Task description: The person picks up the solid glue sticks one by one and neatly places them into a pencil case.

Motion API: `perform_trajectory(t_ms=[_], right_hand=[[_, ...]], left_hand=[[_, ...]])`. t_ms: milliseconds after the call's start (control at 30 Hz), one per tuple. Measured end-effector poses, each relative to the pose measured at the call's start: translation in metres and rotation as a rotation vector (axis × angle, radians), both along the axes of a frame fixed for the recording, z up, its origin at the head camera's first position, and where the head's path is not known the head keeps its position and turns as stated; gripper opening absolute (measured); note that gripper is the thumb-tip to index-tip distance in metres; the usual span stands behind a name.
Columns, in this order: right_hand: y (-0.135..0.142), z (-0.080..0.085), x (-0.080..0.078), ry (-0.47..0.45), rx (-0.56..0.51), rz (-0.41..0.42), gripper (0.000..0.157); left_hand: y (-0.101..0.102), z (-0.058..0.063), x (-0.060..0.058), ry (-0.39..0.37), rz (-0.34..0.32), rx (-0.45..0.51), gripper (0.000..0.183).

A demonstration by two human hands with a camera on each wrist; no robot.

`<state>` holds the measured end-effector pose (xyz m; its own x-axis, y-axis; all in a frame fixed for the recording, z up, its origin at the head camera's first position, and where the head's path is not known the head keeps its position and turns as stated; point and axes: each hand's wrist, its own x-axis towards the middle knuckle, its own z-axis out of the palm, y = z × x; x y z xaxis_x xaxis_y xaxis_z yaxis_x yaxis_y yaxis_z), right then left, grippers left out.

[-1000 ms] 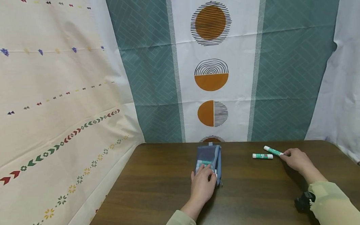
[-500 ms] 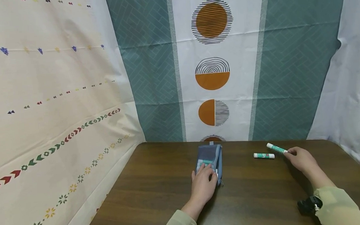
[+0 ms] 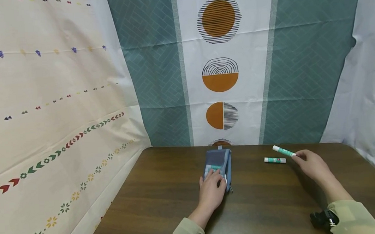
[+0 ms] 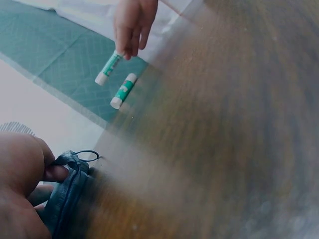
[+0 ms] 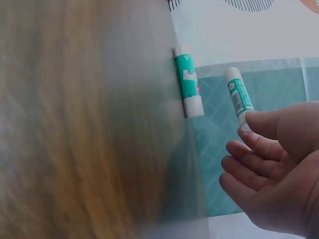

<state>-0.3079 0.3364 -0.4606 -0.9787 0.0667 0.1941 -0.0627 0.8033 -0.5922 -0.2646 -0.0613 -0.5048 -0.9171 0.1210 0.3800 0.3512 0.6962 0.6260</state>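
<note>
In the head view a blue zip pencil case [image 3: 215, 158] with a see-through panel lies on the wooden table. Something green and white shows through it. My left hand [image 3: 212, 191] grips its near part, thumb at the zipped side; in the left wrist view the pull ring [image 4: 89, 155] sticks out beside the fingers. To the right, my right hand [image 3: 313, 167] pinches one end of a green-and-white glue stick [image 3: 284, 150] between thumb and forefinger, held above the table. The other fingers are loosely bent in the right wrist view. A second glue stick [image 3: 275, 160] lies just beside it.
The brown wooden table [image 3: 160, 196] ends at a patterned green and white cloth [image 3: 162, 125] hanging behind. A cream cloth [image 3: 64, 137] hangs along the left, and white cloth [image 3: 366, 121] on the right.
My right hand has lifted its glue stick off the table and shifted it slightly left at the end. The left hand stays on the pencil case. The second glue stick still lies there.
</note>
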Motion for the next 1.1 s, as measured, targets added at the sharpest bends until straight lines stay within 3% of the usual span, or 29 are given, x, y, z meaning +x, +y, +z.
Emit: perform_trajectory(t_ms=[500, 1100], right_hand=[[-0.026, 0.011, 0.006, -0.029, -0.009, 0.064, 0.047], [-0.069, 0.013, 0.012, 0.015, 0.016, 0.139, 0.045]], left_hand=[[-0.001, 0.001, 0.002, 0.026, 0.0, 0.002, 0.027], [0.0, -0.001, 0.002, 0.039, 0.004, -0.002, 0.025]])
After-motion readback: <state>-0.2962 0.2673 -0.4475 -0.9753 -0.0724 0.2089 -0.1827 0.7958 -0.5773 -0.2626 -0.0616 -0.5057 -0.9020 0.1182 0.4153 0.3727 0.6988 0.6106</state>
